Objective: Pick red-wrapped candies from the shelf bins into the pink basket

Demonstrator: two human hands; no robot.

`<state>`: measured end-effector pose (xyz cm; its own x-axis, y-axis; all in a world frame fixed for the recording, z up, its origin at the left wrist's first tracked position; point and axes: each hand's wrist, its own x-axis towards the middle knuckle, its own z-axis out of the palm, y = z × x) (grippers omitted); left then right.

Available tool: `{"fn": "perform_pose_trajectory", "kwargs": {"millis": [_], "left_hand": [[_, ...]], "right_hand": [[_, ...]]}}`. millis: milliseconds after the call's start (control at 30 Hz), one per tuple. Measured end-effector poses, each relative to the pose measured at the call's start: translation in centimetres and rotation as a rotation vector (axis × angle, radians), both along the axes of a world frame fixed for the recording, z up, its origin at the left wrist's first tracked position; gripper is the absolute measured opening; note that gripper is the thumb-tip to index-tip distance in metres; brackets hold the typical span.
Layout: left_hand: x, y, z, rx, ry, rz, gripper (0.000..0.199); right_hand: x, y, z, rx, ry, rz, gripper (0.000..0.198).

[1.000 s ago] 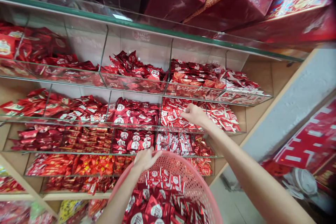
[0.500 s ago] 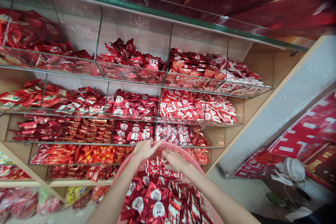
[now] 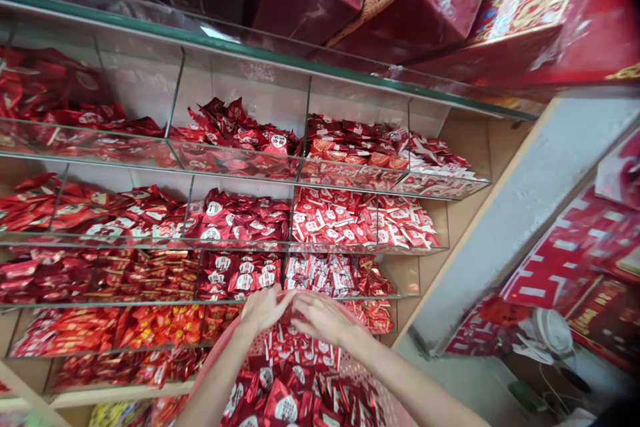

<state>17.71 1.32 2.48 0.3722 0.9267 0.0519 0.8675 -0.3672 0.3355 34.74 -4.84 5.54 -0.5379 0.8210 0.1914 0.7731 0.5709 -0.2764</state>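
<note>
A pink perforated plastic basket (image 3: 381, 373) at the bottom middle holds many small red candy packets (image 3: 286, 407), several with white oval labels. At its far rim my left hand (image 3: 265, 310) is closed over the edge, thumb pointing right. My right hand (image 3: 320, 315) is just inside that rim, close to the left one, above red-and-white packets. Its fingers are bent together, and whatever may be in them is hidden. Both forearms reach over the basket from below.
Stepped glass-fronted shelves (image 3: 240, 240) ahead carry red packets in divided bins. Overhead, large dark red boxes (image 3: 425, 7) rest on a glass shelf (image 3: 280, 53). To the right are a pale wall (image 3: 480, 233), red printed packaging (image 3: 555, 253) and a white round container (image 3: 553, 332).
The view has tilted upward, showing more of the boxes overhead. My right hand has moved up and left toward the far rim, nearer my left hand, which stays on the rim.
</note>
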Motion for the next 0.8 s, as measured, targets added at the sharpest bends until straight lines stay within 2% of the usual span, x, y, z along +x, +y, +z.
{"fn": "perform_pose_trajectory", "kwargs": {"millis": [133, 200, 267, 367, 600, 800], "left_hand": [[0.0, 0.1, 0.1, -0.002, -0.01, -0.003, 0.071], [0.0, -0.1, 0.3, -0.014, -0.013, 0.0, 0.071], [0.0, -0.2, 0.5, -0.022, -0.016, 0.002, 0.072], [0.0, -0.3, 0.6, -0.02, -0.012, 0.008, 0.073], [0.2, -0.4, 0.8, -0.018, -0.001, 0.019, 0.075], [0.2, -0.4, 0.6, -0.008, 0.013, 0.015, 0.077]], "right_hand": [[2.7, -0.4, 8.1, 0.305, 0.054, -0.015, 0.019], [4.1, -0.1, 11.0, 0.43, 0.098, -0.134, 0.019], [5.1, 0.5, 12.7, 0.506, 0.11, -0.285, 0.018], [5.4, 1.9, 13.6, 0.487, 0.062, -0.392, 0.024], [4.8, 5.5, 14.3, 0.177, 0.008, -0.508, 0.026], [5.3, 6.1, 14.2, 0.161, 0.018, -0.478, 0.024]]}}
